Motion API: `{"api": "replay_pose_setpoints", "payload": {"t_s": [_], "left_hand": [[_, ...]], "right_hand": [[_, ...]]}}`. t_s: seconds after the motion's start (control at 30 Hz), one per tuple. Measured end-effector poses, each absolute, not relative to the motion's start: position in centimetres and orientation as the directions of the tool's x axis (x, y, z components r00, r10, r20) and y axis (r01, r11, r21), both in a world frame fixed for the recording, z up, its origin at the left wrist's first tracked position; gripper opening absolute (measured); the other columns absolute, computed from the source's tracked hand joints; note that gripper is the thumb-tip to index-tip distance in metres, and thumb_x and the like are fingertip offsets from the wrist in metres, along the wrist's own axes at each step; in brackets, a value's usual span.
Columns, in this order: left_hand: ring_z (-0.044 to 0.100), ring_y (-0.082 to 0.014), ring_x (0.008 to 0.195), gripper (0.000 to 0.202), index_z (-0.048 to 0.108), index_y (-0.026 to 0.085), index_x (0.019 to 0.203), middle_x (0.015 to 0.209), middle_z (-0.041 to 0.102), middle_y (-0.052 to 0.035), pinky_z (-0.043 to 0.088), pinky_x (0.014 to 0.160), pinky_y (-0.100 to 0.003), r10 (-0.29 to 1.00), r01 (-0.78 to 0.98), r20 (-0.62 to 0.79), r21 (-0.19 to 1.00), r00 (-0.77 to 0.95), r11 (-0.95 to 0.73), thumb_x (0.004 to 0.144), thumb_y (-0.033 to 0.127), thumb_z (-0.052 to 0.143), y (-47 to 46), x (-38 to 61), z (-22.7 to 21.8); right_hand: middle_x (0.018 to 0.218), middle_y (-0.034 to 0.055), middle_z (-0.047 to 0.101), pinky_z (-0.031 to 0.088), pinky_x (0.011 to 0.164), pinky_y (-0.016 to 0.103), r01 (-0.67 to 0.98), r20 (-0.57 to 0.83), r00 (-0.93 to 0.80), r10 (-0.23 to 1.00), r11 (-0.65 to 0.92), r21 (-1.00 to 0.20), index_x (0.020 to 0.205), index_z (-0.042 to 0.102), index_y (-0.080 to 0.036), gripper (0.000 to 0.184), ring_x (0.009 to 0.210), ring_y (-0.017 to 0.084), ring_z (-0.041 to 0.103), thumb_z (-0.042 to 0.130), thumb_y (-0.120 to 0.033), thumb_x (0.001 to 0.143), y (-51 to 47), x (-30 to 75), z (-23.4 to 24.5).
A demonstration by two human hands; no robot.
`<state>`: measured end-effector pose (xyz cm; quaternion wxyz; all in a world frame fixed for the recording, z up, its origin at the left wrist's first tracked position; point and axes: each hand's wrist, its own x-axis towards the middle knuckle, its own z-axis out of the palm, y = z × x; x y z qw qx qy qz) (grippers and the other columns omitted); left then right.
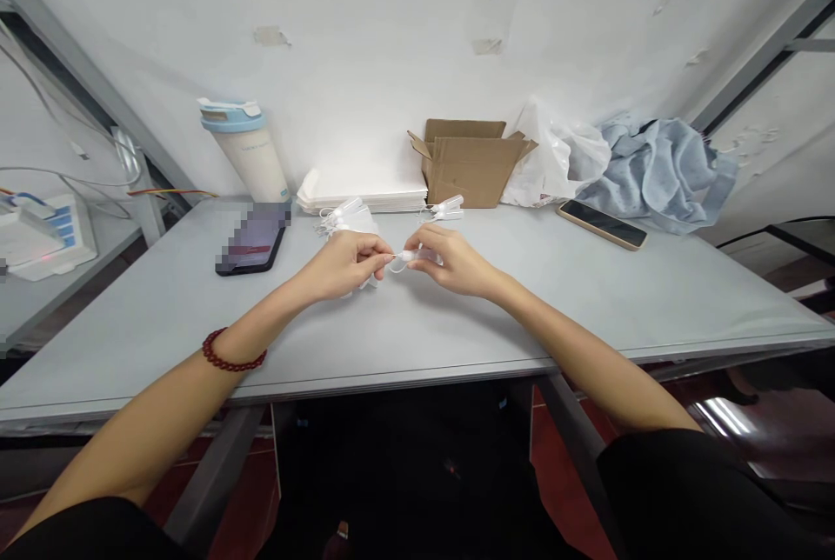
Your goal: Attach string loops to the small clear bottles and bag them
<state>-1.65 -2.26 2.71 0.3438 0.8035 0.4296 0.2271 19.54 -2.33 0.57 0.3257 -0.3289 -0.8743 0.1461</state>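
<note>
Above the middle of the table (509, 316), my hands meet at a small white plastic piece with a thin white string loop (397, 266). My left hand (345, 263) is closed in a pinch on the string end. Between the thumb and fingers of my right hand (453, 260) is the white piece (408, 256), partly hidden by the fingers. A pile of similar white stringed pieces (349, 214) lies behind and under my left hand. A couple more white pieces (449, 208) rest just beyond my right hand.
Along the wall stand a tumbler (251, 156), a white stack (369, 190), an open cardboard box (466, 169), a white plastic bag (551, 160) and a blue cloth (665, 173). One phone (254, 238) lies at left, another phone (601, 224) at right.
</note>
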Motion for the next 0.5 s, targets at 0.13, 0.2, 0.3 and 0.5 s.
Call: {"api": "replay_pose_setpoints", "payload": {"t_s": [0.13,0.2,0.3,0.5], "left_hand": [[0.048,-0.0076,0.044,0.020,0.066,0.012,0.083,0.062,0.066,-0.0022,0.037,0.042,-0.018,0.853,0.534,0.091,0.744,0.514,-0.401,0.082,0.027,0.054,-2.5,-1.3,2.5],[0.049,-0.0081,0.045,0.019,0.066,0.012,0.082,0.060,0.066,-0.0020,0.038,0.043,-0.019,0.850,0.524,0.106,0.746,0.515,-0.411,0.082,0.027,0.054,-2.7,-1.1,2.4],[0.050,-0.0085,0.045,0.019,0.065,0.012,0.081,0.059,0.066,-0.0018,0.039,0.044,-0.019,0.853,0.522,0.117,0.746,0.509,-0.414,0.081,0.026,0.053,-2.9,-0.9,2.3],[0.050,-0.0088,0.044,0.019,0.065,0.011,0.082,0.060,0.066,-0.0024,0.039,0.044,-0.020,0.852,0.540,0.101,0.733,0.513,-0.413,0.081,0.026,0.053,-2.8,-0.8,2.1]], "right_hand": [[0.087,0.0069,0.057,0.040,0.067,0.029,0.473,0.490,-0.574,0.656,0.754,-0.456,0.087,0.053,-0.017,0.004,0.075,0.017,0.050,0.054,-0.020,0.085,-2.2,19.4,-0.2],[0.087,0.0065,0.056,0.039,0.066,0.028,0.461,0.498,-0.573,0.651,0.758,-0.461,0.087,0.052,-0.018,0.004,0.075,0.017,0.050,0.053,-0.021,0.085,-2.2,19.4,-0.5],[0.088,0.0063,0.055,0.039,0.067,0.028,0.450,0.508,-0.568,0.647,0.761,-0.467,0.087,0.051,-0.018,0.004,0.075,0.016,0.050,0.053,-0.021,0.086,-2.2,19.3,-0.7],[0.087,0.0060,0.055,0.039,0.067,0.028,0.462,0.488,-0.577,0.655,0.754,-0.466,0.087,0.052,-0.017,0.006,0.074,0.016,0.050,0.055,-0.022,0.085,-2.0,19.3,-0.8]]}}
